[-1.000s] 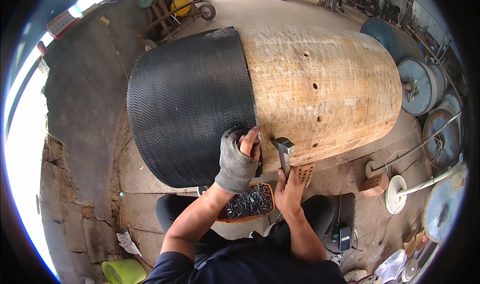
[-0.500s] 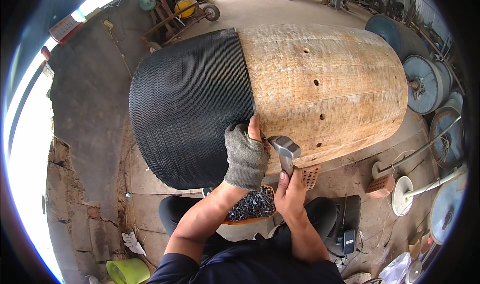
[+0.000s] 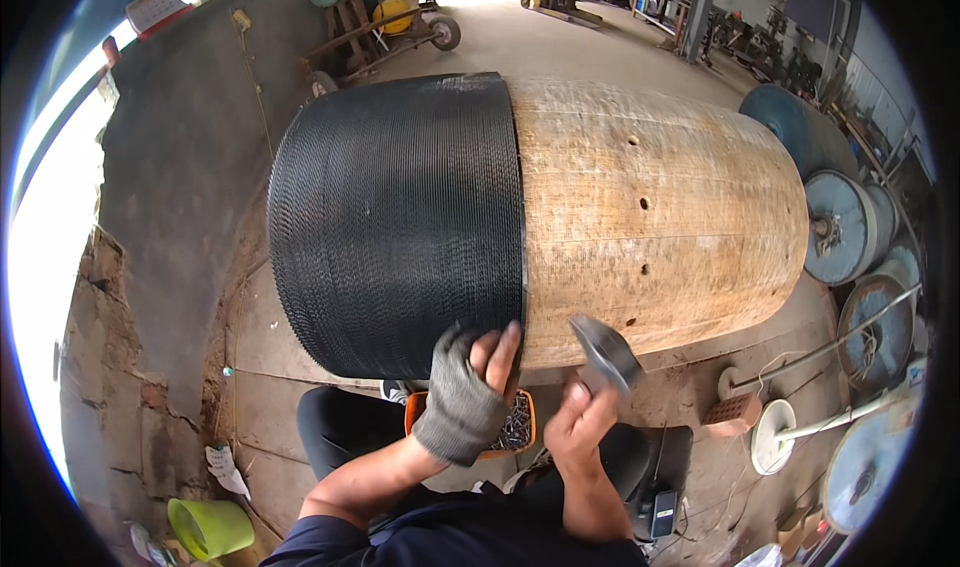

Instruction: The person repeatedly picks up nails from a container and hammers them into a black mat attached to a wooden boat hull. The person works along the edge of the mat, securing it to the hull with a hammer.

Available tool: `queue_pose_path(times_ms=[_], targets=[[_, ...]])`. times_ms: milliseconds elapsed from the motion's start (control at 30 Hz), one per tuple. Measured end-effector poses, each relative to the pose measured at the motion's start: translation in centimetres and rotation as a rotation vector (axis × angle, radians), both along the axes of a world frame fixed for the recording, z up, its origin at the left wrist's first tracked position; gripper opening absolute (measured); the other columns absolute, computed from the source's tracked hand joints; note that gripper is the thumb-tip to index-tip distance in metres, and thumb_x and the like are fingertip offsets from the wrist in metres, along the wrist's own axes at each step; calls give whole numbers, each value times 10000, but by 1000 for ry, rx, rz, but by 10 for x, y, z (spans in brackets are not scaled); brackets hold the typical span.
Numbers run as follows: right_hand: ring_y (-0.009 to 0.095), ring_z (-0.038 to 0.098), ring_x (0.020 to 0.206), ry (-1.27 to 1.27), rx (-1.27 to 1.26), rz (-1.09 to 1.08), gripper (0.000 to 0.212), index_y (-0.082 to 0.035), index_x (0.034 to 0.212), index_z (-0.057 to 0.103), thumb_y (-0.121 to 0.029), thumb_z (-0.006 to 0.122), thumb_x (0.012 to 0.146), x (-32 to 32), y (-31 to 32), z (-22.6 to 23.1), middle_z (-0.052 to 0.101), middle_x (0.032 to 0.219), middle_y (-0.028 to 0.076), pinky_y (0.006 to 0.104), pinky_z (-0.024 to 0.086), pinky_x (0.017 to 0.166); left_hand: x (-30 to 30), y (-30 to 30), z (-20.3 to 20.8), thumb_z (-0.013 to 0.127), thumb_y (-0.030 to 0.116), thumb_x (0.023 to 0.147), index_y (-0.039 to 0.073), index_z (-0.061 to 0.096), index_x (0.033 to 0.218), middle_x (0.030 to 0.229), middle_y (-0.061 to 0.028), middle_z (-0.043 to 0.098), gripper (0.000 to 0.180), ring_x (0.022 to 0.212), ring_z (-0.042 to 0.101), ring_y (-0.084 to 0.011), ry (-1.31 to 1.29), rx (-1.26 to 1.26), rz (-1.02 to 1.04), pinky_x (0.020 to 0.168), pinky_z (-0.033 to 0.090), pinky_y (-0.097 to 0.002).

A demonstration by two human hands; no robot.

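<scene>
Since half a second ago the hammer [image 3: 603, 352] has swung a little out to the right of the gloved hand, its head now blurred, while the gloved hand has stayed pressed at the seam. Only the head view shows this moment. At the middle of it lies the big wooden drum [image 3: 660, 217], its left half sheathed in black ribbed wire winding [image 3: 400, 217]; the winding's edge runs down to six o'clock of the drum, where the left hand [image 3: 470, 392], in a grey fingerless glove, lies with fingers together and bare fingertips on that edge. Whatever it may pin under the fingertips is too small to make out. The right hand [image 3: 580, 427], at four o'clock from the left one, is closed around the hammer's handle, which the fist hides almost wholly. Between the wrists an orange tray of small dark nails [image 3: 518, 425] is half covered by the left hand. The drum's underside and far end are out of sight. Open room lies to the right of the hammer, along bare wood; metal reels [image 3: 845, 227] crowd three o'clock, a concrete wall [image 3: 180, 187] nine o'clock, and a green tub [image 3: 208, 527] seven o'clock.
</scene>
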State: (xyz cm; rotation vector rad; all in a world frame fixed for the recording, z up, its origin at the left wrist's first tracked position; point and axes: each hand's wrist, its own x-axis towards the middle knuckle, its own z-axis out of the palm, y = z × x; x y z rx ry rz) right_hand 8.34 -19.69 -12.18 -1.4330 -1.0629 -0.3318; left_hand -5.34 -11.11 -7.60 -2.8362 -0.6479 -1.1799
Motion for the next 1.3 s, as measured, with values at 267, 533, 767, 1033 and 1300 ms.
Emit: queue_pose_path(times_ms=[267, 533, 767, 1033, 1300], targets=[[231, 518, 570, 72, -55, 27, 279, 11, 1005, 529, -248, 448, 1071, -6, 3, -23, 539, 692, 91, 363, 425, 523, -43, -31, -105, 578, 189, 907, 49, 710, 870, 760, -161, 677, 196, 724, 668, -359, 560, -276, -164, 614, 490, -467], [280, 571, 571, -74, -259, -48, 268, 11, 1044, 534, -258, 525, 1050, -5, 8, -48, 578, 718, 139, 385, 451, 532, -20, -22, -105, 672, 182, 759, 46, 713, 776, 701, -172, 667, 142, 710, 675, -378, 600, -353, -99, 654, 520, -497], [343, 532, 563, -4, -520, -105, 244, -4, 947, 497, -229, 528, 1037, -14, 19, -19, 519, 667, 185, 459, 444, 573, -34, -33, -128, 594, 169, 857, 4, 673, 819, 706, -175, 650, 187, 678, 660, -371, 604, -278, -58, 617, 500, -498], [136, 498, 607, -38, 328, 38, 319, 4, 941, 487, -281, 457, 1081, -11, 14, -1, 512, 704, 65, 267, 420, 506, -38, -25, -93, 557, 156, 864, 11, 567, 871, 792, -150, 608, 145, 742, 605, -303, 373, -246, -188, 653, 453, -456], [120, 433, 540, 145, 243, 114, 317, -14, 1008, 473, -312, 404, 1093, -21, -2, -4, 470, 701, 21, 237, 376, 488, -21, 41, -2, 665, 11, 729, 44, 595, 904, 1013, -130, 652, 192, 970, 613, -339, -15, 67, -212, 891, 493, -525]])
